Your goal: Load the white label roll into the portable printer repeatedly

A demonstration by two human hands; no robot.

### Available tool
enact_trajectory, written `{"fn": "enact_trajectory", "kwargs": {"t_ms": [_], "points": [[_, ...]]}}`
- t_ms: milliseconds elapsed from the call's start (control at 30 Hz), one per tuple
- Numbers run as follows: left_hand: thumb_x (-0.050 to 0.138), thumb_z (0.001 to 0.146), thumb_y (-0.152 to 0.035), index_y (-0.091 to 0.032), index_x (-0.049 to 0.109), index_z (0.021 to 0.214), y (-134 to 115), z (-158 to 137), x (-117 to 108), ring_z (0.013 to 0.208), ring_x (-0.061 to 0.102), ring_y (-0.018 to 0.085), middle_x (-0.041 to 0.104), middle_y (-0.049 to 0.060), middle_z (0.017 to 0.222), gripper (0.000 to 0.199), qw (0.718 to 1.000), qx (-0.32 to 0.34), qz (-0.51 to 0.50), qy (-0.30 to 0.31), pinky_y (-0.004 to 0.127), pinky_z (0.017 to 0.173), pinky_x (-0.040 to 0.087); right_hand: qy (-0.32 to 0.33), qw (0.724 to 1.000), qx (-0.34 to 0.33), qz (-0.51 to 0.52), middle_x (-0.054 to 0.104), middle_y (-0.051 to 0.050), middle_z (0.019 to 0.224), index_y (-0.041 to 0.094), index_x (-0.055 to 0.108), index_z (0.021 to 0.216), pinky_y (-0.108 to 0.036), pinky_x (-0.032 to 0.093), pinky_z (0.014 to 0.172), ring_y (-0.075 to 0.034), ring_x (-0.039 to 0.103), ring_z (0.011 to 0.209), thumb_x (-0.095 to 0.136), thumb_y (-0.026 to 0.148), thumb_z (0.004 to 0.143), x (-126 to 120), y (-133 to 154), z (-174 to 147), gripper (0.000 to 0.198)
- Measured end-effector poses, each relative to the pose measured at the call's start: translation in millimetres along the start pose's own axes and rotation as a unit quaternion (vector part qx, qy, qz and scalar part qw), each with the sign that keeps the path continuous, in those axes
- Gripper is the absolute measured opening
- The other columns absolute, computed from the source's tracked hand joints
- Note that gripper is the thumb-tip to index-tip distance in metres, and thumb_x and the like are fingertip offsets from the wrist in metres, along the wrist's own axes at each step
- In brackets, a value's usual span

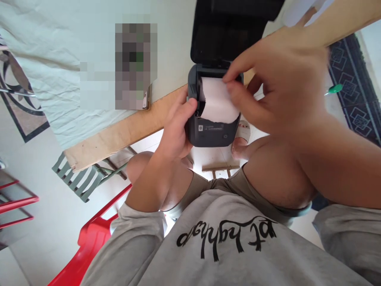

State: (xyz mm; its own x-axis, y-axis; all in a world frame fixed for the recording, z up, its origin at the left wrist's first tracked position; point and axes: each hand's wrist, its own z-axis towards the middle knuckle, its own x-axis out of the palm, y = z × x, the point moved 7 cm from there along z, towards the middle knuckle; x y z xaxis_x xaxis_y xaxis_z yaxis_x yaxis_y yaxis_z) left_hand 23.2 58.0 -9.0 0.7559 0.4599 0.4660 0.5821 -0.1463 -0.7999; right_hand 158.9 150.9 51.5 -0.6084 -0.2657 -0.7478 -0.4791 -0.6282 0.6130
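A small dark grey label printer (208,137) is held over my lap, in front of the table edge. Its black lid (228,37) stands swung up and away from me. Inside the open bay lies a roll of white paper (218,99), its torn end toward me. My left hand (177,127) grips the printer's left side, thumb on the rim. Over the bay's right side is my right hand (268,83), thumb and index finger pinched at the upper right of the paper. The right hand is slightly blurred.
A table (127,131) with a wooden edge and pale cloth (59,47) lies ahead. A pixelated phone-like object (145,99) rests on it. Below left are a grey-green slatted stool (80,174) and a red plastic chair (95,234). White plastic (300,12) shows at top right.
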Motion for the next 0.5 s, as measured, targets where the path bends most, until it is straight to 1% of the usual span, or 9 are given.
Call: {"fn": "enact_trajectory", "kwargs": {"t_ms": [67, 133, 200, 267, 333, 367, 433, 500], "points": [[0.062, 0.103, -0.026, -0.02, 0.071, 0.106, 0.6, -0.6, 3.0, 0.165, 0.06, 0.031, 0.083, 0.01, 0.116, 0.011, 1.0, -0.005, 0.004, 0.002, 0.042, 0.133, 0.057, 0.027, 0.998, -0.017, -0.052, 0.07, -0.002, 0.1, 0.021, 0.078, 0.108, -0.023, 0.018, 0.07, 0.001, 0.03, 0.072, 0.063, 0.039, 0.094, 7.1, -1.4, 1.2, 0.027], [0.064, 0.102, -0.026, -0.022, 0.072, 0.106, 0.1, 0.1, 2.9, 0.163, 0.062, 0.031, 0.084, 0.009, 0.114, 0.01, 1.0, 0.002, 0.003, 0.013, 0.043, 0.131, 0.059, 0.051, 0.995, -0.015, -0.081, 0.071, -0.001, 0.109, 0.021, 0.077, 0.106, -0.025, 0.008, 0.067, 0.0, 0.019, 0.072, 0.064, 0.039, 0.095, 12.6, -5.0, -0.7, 0.025], [0.068, 0.1, -0.031, -0.025, 0.074, 0.105, -0.1, 1.2, 0.1, 0.162, 0.063, 0.032, 0.085, 0.009, 0.114, 0.01, 1.0, 0.007, 0.013, 0.026, 0.044, 0.129, 0.062, 0.072, 0.991, -0.027, -0.111, 0.071, 0.0, 0.107, 0.021, 0.075, 0.107, -0.027, 0.003, 0.065, -0.002, 0.01, 0.07, 0.061, 0.041, 0.098, 17.0, -8.3, -4.6, 0.026], [0.074, 0.098, -0.038, -0.027, 0.076, 0.106, 1.0, 2.0, -3.7, 0.162, 0.062, 0.034, 0.085, 0.009, 0.119, 0.014, 0.999, 0.001, 0.035, 0.036, 0.044, 0.126, 0.064, 0.081, 0.988, -0.053, -0.117, 0.071, 0.0, 0.1, 0.024, 0.073, 0.116, -0.027, 0.001, 0.064, -0.002, 0.007, 0.068, 0.062, 0.043, 0.097, 19.1, -11.4, -7.8, 0.029], [0.078, 0.096, -0.039, -0.027, 0.077, 0.111, 2.6, 2.4, -5.6, 0.162, 0.061, 0.036, 0.085, 0.009, 0.125, 0.019, 0.998, -0.008, 0.043, 0.051, 0.045, 0.125, 0.064, 0.088, 0.989, -0.069, -0.1, 0.07, 0.0, 0.095, 0.028, 0.071, 0.127, -0.027, 0.003, 0.062, -0.001, 0.009, 0.065, 0.068, 0.046, 0.093, 18.5, -14.1, -8.4, 0.039], [0.079, 0.095, -0.038, -0.027, 0.077, 0.113, 3.1, 2.5, -5.7, 0.162, 0.062, 0.036, 0.084, 0.009, 0.127, 0.021, 0.997, -0.01, 0.039, 0.06, 0.045, 0.125, 0.063, 0.096, 0.99, -0.073, -0.079, 0.07, 0.0, 0.095, 0.029, 0.069, 0.131, -0.026, 0.006, 0.06, 0.0, 0.014, 0.064, 0.071, 0.046, 0.09, 16.8, -14.2, -7.7, 0.045], [0.077, 0.097, -0.036, -0.026, 0.077, 0.112, 3.2, 3.1, -6.2, 0.161, 0.062, 0.035, 0.085, 0.008, 0.124, 0.018, 0.997, -0.008, 0.019, 0.069, 0.043, 0.127, 0.061, 0.12, 0.991, -0.066, -0.008, 0.071, 0.001, 0.101, 0.029, 0.069, 0.134, -0.023, 0.017, 0.056, 0.002, 0.029, 0.063, 0.075, 0.044, 0.086, 10.3, -11.4, -4.8, 0.051], [0.075, 0.099, -0.037, -0.026, 0.076, 0.104, 2.9, 4.7, -7.7, 0.159, 0.064, 0.033, 0.086, 0.008, 0.111, 0.012, 0.998, -0.006, 0.003, 0.064, 0.04, 0.126, 0.06, 0.146, 0.983, -0.031, 0.108, 0.073, 0.001, 0.112, 0.028, 0.071, 0.135, -0.018, 0.03, 0.054, 0.004, 0.051, 0.072, 0.076, 0.045, 0.086, 0.2, -8.2, -0.8, 0.052]]}}
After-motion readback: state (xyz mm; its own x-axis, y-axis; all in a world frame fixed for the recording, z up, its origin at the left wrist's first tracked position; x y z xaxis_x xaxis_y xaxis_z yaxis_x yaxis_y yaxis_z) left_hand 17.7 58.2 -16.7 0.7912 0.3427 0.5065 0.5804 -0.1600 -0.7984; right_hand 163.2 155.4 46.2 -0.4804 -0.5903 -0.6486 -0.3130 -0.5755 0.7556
